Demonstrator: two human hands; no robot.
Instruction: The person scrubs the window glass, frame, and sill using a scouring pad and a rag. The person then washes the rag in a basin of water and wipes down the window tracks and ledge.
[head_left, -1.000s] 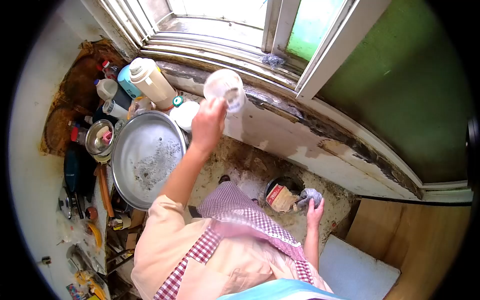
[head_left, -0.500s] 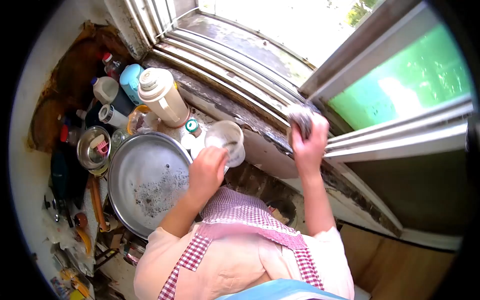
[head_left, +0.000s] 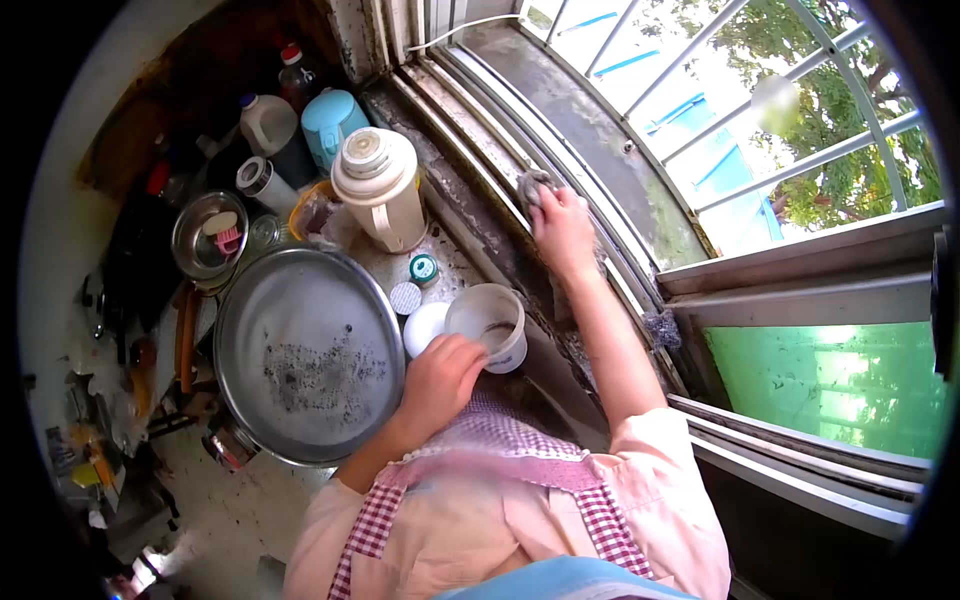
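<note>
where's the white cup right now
In the head view, the white cup is at centre in the left hand, just right of the big metal basin, below the window sill.

No legible text, brand, number or sign is found in this view; the bottles (head_left: 268,125) at the back carry labels too small and blurred to read; the cream flask (head_left: 380,190) and the blue container (head_left: 330,120) show plain surfaces; the white cup (head_left: 492,325) bears no readable mark; the small round lids (head_left: 405,298) show a pattern only, nothing readable.
</note>
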